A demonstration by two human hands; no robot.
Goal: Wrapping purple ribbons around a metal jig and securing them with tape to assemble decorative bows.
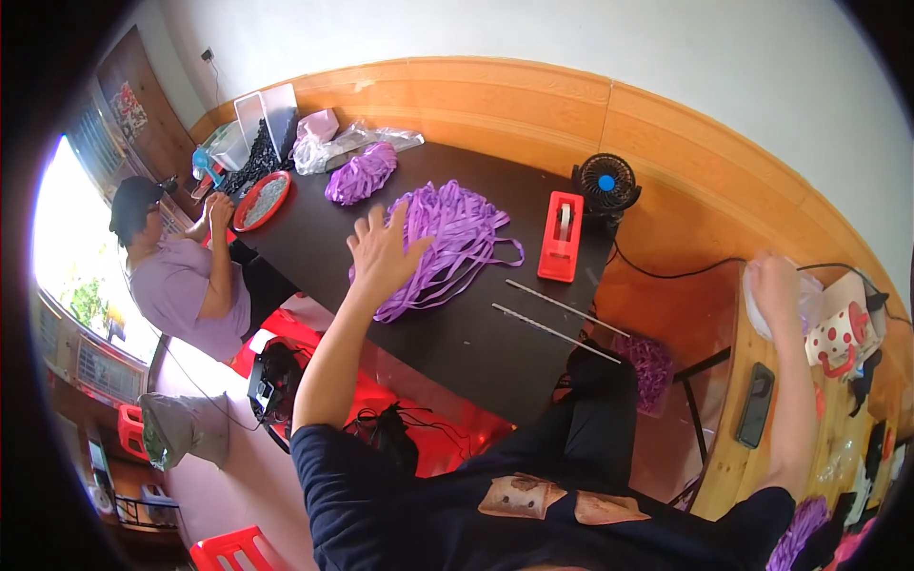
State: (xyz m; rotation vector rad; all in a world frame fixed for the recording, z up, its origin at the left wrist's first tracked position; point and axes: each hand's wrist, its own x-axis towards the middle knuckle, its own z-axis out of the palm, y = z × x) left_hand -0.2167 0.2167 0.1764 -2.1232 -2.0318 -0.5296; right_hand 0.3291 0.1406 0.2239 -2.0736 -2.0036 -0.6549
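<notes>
Purple ribbon lies loose beside the left hand, with little sign of finished work

The left hand [381, 252] has its fingers spread and visibly grips nothing. The purple ribbon heap [452, 233] lies directly under and to the right of it on the dark worktop [433, 357]; whether palm and strips touch is unclear. The right hand [776, 281] is far off to the right, at a pale plastic bag [755, 314]; blur hides whether its fingers grip the bag.

By my judgement the work is at an early stage: the ribbon is out, but its strips run in loose, tangled loops, and most of the handling seems left to do. A smaller ribbon bundle [365, 173] lies just beyond the left hand.

Right of the left hand, past the heap, are two thin rods [557, 333] and a red tape dispenser [560, 257], with a black fan [607, 186] behind it. Below the right hand lies a dark phone [756, 404]. Nothing blocks the left hand's way to the heap, though the tangled loops could snag
</notes>
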